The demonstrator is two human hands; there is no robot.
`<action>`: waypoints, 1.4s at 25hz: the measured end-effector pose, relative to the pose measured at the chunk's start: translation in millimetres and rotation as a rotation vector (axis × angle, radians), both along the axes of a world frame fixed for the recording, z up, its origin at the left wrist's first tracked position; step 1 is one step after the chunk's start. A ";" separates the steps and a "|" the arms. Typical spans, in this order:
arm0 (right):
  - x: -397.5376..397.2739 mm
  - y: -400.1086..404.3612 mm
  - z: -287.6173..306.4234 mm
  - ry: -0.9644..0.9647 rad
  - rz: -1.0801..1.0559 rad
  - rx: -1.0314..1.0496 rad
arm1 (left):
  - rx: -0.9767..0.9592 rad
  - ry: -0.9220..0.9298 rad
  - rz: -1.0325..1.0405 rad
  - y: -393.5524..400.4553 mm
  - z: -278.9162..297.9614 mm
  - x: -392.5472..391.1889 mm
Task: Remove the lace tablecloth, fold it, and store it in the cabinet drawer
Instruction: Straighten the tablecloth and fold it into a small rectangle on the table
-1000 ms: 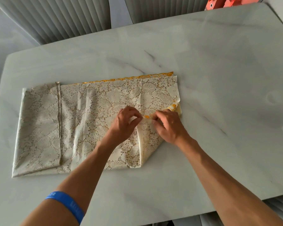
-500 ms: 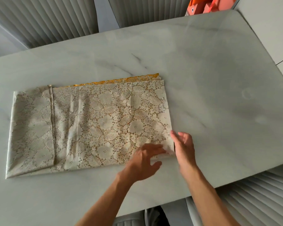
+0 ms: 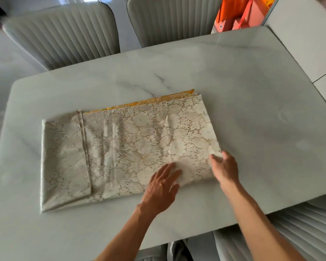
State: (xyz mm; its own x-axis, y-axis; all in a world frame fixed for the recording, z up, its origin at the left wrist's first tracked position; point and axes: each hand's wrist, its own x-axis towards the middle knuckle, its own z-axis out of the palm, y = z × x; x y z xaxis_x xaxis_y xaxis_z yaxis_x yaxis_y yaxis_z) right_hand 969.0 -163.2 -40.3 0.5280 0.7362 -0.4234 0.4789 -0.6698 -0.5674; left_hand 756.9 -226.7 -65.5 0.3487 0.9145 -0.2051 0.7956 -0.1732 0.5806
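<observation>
The cream lace tablecloth (image 3: 124, 147), with an orange edge showing along its far side, lies folded into a flat rectangle on the white marble table (image 3: 252, 95). My left hand (image 3: 162, 187) rests flat on the cloth's near right part, fingers spread. My right hand (image 3: 224, 170) lies at the cloth's near right corner, fingers apart and touching the edge; I cannot tell whether it pinches the fabric. No cabinet drawer is in view.
Two grey ribbed chairs (image 3: 64, 34) (image 3: 169, 19) stand at the table's far side, and another ribbed chair (image 3: 294, 232) sits at the near right. Orange bags (image 3: 239, 14) stand beyond the far right corner.
The folded-up right corner has been laid down flat. Both hands moved from the cloth's middle to its near right corner and opened out; the camera has pulled back.
</observation>
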 end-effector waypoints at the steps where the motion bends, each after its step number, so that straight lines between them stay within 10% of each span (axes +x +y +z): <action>1: 23.7 8.1 3.9 -0.135 -0.004 -0.035 | -0.023 0.006 -0.011 3.0 1.1 11.2; 6: 17.3 1.5 7.8 -0.581 0.327 0.074 | -0.114 0.334 0.263 3.2 14.4 -1.2; 10: -110.3 -41.9 -4.6 -0.169 0.886 0.127 | -0.237 0.506 0.353 -17.4 14.3 -71.4; 14: -170.4 -56.5 -13.8 0.142 0.896 -0.118 | -0.190 0.357 0.420 -25.1 20.9 -79.6; 19: -217.6 -69.2 -5.2 0.124 1.023 -0.073 | -0.150 -0.163 1.073 -50.2 56.1 -182.2; 25: -277.8 -80.9 -11.9 0.023 1.167 -0.045 | -0.288 -0.338 1.480 -109.6 41.0 -345.4; 30: -274.1 -85.8 -17.9 -0.099 1.235 -0.050 | -0.166 0.123 1.059 -105.3 27.0 -322.9; 35: -211.1 -62.9 -9.2 -0.221 1.093 0.027 | -0.050 0.161 0.335 -51.3 31.2 -221.7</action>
